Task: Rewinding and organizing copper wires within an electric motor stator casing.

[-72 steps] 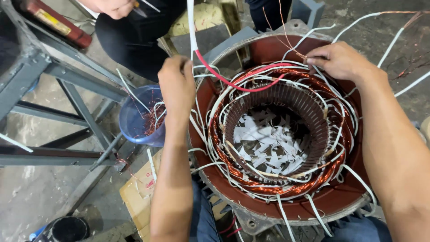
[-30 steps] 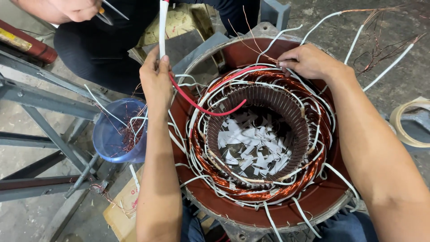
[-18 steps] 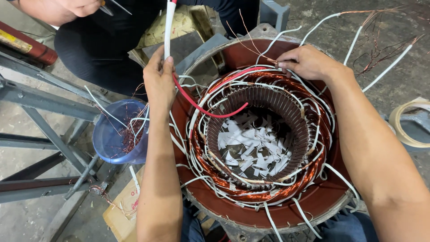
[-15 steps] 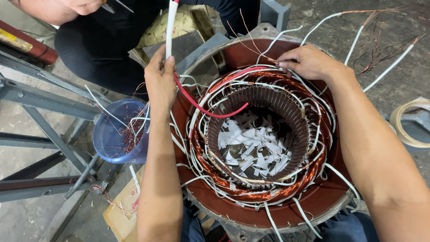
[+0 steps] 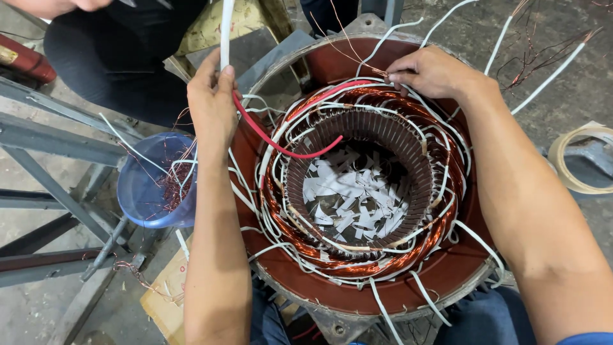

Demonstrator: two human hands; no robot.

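1. nearest, copper windings (image 5: 357,259) are ringing the red stator housing (image 5: 447,281).
2. further up, the left hand (image 5: 214,105) is pinching a white sleeve (image 5: 225,32) over a red wire (image 5: 281,148).
3. farthest, the right hand (image 5: 434,71) is pressing fingertips onto the windings' far edge.

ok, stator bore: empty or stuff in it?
Not empty. White paper scraps litter the bottom of the bore, inside the copper windings.

White sleeve (image 5: 225,32) top beyond frame
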